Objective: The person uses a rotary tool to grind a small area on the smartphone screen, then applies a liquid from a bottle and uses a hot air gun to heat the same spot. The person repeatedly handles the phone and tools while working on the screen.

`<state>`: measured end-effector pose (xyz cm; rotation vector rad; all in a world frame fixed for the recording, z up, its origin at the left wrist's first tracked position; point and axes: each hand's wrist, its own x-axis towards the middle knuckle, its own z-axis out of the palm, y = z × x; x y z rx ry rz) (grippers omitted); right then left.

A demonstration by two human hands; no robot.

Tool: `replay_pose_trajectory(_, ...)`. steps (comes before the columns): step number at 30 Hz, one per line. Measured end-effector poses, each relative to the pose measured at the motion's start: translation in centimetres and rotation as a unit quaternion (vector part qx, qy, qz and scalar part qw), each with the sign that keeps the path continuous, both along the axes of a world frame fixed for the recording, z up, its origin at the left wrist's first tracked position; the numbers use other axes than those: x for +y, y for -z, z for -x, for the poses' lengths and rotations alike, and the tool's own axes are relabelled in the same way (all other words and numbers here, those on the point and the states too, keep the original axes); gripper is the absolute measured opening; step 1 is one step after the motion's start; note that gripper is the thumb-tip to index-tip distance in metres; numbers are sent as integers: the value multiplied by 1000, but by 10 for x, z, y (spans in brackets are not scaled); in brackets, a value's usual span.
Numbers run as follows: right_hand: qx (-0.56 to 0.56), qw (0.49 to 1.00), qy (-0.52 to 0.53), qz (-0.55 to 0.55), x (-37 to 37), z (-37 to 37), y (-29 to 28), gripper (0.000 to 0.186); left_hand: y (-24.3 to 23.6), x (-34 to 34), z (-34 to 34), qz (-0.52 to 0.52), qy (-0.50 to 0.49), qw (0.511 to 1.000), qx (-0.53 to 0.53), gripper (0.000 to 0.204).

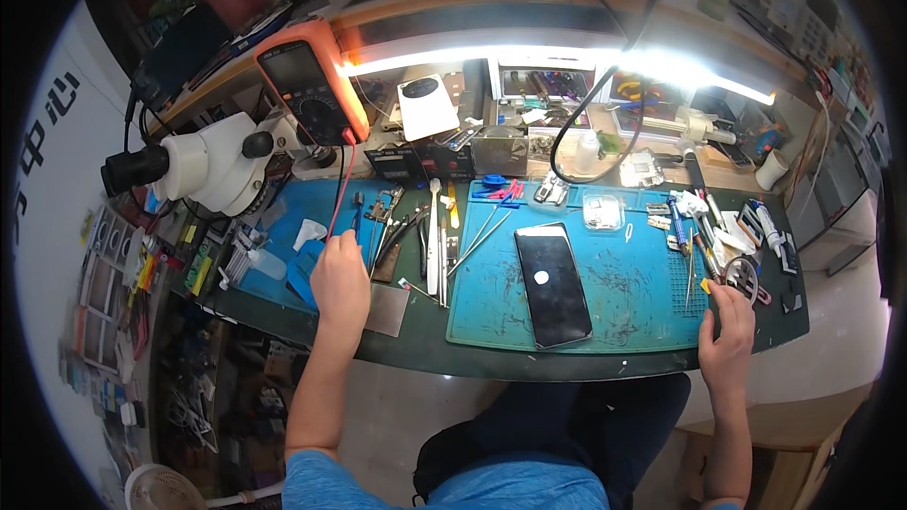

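Item one — our left hand (340, 279), loosely curled with its back to the camera, rests at the left end of the dark green workbench (416, 354), its fingertips among the row of slim metal hand tools, pliers and tweezers (402, 227); whether it grips one of them we cannot tell, since the knuckles hide the fingers.

Item two — our right hand (727, 326) lies at the bench's right end, fingers bent up onto a small round metal-rimmed part (742, 274); it seems to pinch the part, though the view there is small and warped.

Item three, the work piece: a black glossy smartphone with a small pale dot on its glass (553, 285), lying flat near the middle of the blue-green silicone repair mat (491, 316), well apart from both hands.

Also logged: an orange handheld multimeter (312, 85) propped behind, a white stereo microscope (203, 165) at far left.

Handling note: we judge it best to lift one tool cleanly from the row without scattering its neighbours, and to keep the round part pinched low over the bench while bringing both toward the phone.
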<state>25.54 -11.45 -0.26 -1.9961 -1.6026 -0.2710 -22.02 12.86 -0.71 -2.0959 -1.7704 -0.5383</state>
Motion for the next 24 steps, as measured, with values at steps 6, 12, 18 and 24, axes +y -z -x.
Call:
replay_pose_trajectory(6, -11, 999, -37, -22, 2, 12, -5, 46, -7, 49, 4, 107, -66, 985, 116, 24)
replay_pose_trajectory(12, -4, 999, -38, -29, 0, 25, -14, 46, -22, 58, 18, 135, -59, 987, 59, 18)
replay_pose_trajectory(18, 66, 990, -119, -27, -4, 54, -26, 45, -66, 40, 12, 180, 26, 971, -156, 31)
replay_pose_trajectory(24, 333, 877, -334, 94, -14, 125, -31, 64, -58, -91, -56, 498, 229, 591, -592, 17)
